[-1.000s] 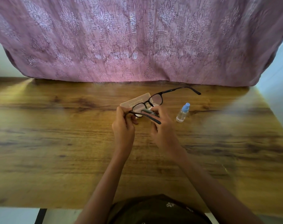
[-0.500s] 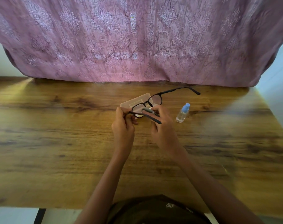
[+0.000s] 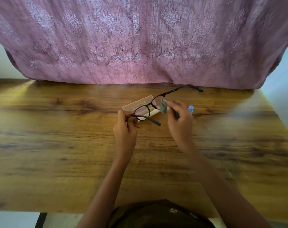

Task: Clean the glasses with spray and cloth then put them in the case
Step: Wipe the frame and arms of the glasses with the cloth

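Step in hand: the wiping stage, by my reading; the cloth is at the lens and the glasses are not yet in the case.
Glasses: black thin-framed plastic glasses, temples unfolded, held up over the middle of the brown wood-grain counter, just in front of the case.
Left hand: the left hand grips the frame at its left hinge end, fingers curled round it.
Right hand: the right hand pinches a small grey-green soft cloth against the right lens; the hand is a little blurred.
Case: pale translucent oblong plastic case lying on the counter behind the glasses; whether its lid stands open I cannot tell.
Spray: small clear spray bottle with a blue cap, upright on the counter, mostly hidden behind the right hand.
Backdrop: mauve patterned fabric curtain hanging along the far edge.
Next move calls for: probably a steady hold at the hinge while the cloth rubs both faces of each lens, then folding the temples and a free hand to ready the case.
Count: one pair of glasses, one cloth, one spray bottle, one case, two hands.
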